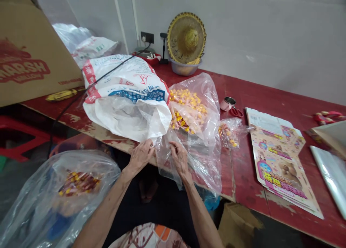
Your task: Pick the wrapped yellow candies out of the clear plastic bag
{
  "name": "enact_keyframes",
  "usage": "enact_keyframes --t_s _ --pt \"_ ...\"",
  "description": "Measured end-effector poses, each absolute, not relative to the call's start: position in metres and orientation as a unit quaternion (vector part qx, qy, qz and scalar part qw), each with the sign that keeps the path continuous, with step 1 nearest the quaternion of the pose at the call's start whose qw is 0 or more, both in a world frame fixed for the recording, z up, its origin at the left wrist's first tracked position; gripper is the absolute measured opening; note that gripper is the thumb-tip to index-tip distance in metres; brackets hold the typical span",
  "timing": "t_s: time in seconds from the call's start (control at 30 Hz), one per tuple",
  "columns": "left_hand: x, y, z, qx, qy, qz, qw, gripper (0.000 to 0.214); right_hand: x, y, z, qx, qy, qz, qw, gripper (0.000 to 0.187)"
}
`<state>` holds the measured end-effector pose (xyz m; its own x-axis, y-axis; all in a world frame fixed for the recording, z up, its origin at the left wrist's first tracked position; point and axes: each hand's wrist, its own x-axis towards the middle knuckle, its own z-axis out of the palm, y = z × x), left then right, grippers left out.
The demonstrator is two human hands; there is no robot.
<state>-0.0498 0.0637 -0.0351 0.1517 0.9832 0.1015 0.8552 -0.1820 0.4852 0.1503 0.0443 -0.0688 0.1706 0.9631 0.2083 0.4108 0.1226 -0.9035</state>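
Observation:
My left hand (140,156) and my right hand (180,158) both pinch the thin film of a transparent plastic bag (194,168) at the table's front edge. The bag holds many yellow-and-pink wrapped sweets (187,109). Just above my left hand hangs the mouth of a white woven sack (124,97) with red and blue print, lying on the table. Its lower rim lies close to my left fingers. A second transparent bag (29,201) with red-and-yellow sweets (78,183) sits low at the left, below the table.
The worn red table (259,93) carries flat printed cardboard box blanks (278,161), a small bag of sweets (228,132), red-handled scissors (235,112), and a pink cup (226,104). A large cardboard box (29,57) looms at the left. A woven straw hat (186,37) rests against the wall.

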Motion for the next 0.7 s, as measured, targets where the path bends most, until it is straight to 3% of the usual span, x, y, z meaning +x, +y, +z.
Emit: enact_keyframes --t_s 0.13,0.33,0.53,0.7 --pt "-0.067 0.061 -0.036 0.708 0.615 0.257 0.235 0.014 0.139 0.033 -0.074 -0.569 -0.633 0.254 0.459 0.036" --pt "-0.055 0.042 -0.056 0.708 0.628 0.302 0.111 0.011 0.128 0.021 -0.081 -0.561 -0.708 0.195 0.383 0.034" --pt "-0.053 0.046 -0.050 0.738 0.605 0.279 0.101 0.015 0.132 0.025 -0.081 -0.545 -0.669 0.214 0.457 0.035" --pt "-0.051 0.046 -0.057 0.718 0.595 0.356 0.067 0.012 0.169 0.061 -0.069 -0.591 -0.617 0.166 0.493 0.037"
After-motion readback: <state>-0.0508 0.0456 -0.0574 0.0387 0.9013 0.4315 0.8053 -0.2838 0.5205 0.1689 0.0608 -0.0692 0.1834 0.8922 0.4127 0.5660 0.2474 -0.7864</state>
